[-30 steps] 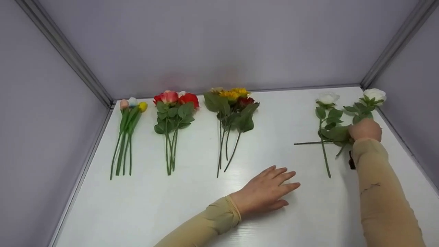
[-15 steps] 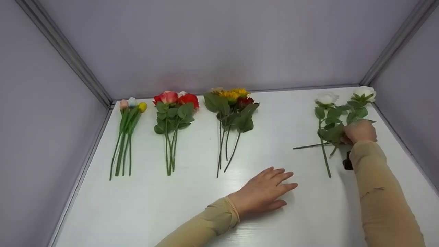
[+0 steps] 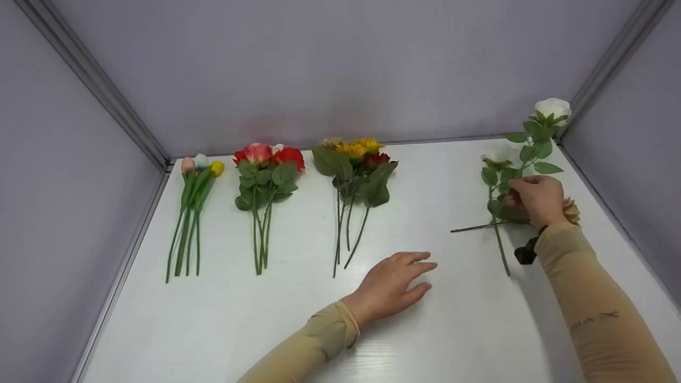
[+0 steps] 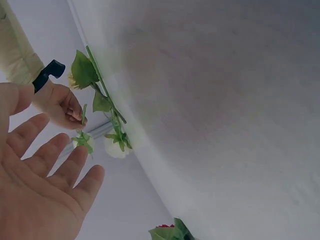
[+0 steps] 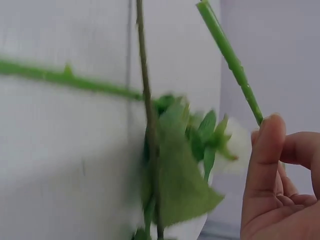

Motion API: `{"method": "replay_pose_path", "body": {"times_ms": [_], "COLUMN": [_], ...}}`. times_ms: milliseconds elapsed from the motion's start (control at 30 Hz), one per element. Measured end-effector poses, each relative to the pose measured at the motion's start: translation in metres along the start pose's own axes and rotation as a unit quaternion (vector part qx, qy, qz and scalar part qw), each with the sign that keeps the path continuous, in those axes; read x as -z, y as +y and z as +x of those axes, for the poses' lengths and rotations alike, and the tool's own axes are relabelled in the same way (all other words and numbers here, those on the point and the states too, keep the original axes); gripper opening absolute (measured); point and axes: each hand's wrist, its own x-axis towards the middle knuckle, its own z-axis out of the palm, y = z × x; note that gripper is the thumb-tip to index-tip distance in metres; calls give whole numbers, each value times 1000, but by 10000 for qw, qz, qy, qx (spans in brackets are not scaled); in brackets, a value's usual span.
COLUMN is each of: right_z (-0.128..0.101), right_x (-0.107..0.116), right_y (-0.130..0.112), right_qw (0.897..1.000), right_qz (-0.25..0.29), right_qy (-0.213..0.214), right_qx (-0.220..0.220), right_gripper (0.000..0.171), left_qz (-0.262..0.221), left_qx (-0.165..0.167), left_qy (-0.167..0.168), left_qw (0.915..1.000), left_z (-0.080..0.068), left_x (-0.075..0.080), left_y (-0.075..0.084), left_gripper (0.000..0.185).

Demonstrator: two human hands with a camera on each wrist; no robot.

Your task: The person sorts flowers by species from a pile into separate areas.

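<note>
My right hand (image 3: 538,199) pinches the green stem (image 5: 227,55) of a white rose (image 3: 552,111) between thumb and fingers, and the bloom rises above the table's far right corner. Beneath that hand another white rose (image 3: 498,155) lies on the table, its stem pointing toward me. A brown-stemmed flower with a tan bloom (image 3: 571,211) lies crosswise over it, partly hidden by the hand and wrist. My left hand (image 3: 391,284) holds nothing; its fingers are spread, palm down, over the middle of the table. In the left wrist view its fingers (image 4: 65,165) are loosely bent.
Along the back of the white table (image 3: 213,330) lie a bunch of tulips (image 3: 199,199), a bunch of red and pink flowers (image 3: 268,175) and a bunch with yellow sunflowers (image 3: 359,173). Grey panels (image 3: 340,69) enclose the back and sides. A black wrist camera (image 3: 525,254) hangs under the right wrist.
My right hand has lifted one white rose off the table, up and leftward, uncovering the tan bloom. My left hand has shifted slightly left.
</note>
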Motion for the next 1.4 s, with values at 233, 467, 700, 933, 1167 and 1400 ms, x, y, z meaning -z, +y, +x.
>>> {"method": "replay_pose_path", "body": {"times_ms": [233, 467, 700, 933, 1167, 1400], "right_z": [-21, -56, -82, -87, -83, -81], "right_x": [-59, -128, -169, -184, -185, -186], "right_y": [-6, -13, -20, -22, -27, -27], "right_qw": [9962, 9867, 9781, 9748, 9729, 9724], "right_qz": [316, 398, 560, 524, 1178, 1555], "right_qy": [-730, -1354, -1809, -1949, -1806, -1664], "right_qx": [354, 810, 862, 955, 833, 512], "right_gripper": [44, 37, 35, 36, 53, 42], "left_qz": [-2685, -3858, -4505, -4597, -4571, -4525], "left_qx": [1733, 2521, 2668, 2741, 2690, 2676], "left_qy": [481, 735, 911, 1135, 1153, 922], "left_qw": [9463, 8844, 8471, 8371, 8399, 8456], "left_z": [-1, 0, -2, -7, -11, -18], "left_x": [9, 12, 11, 13, 8, 1], "left_y": [-15, -34, -43, -45, -41, -38], "left_gripper": [36, 43, 33, 23, 21, 20]}}
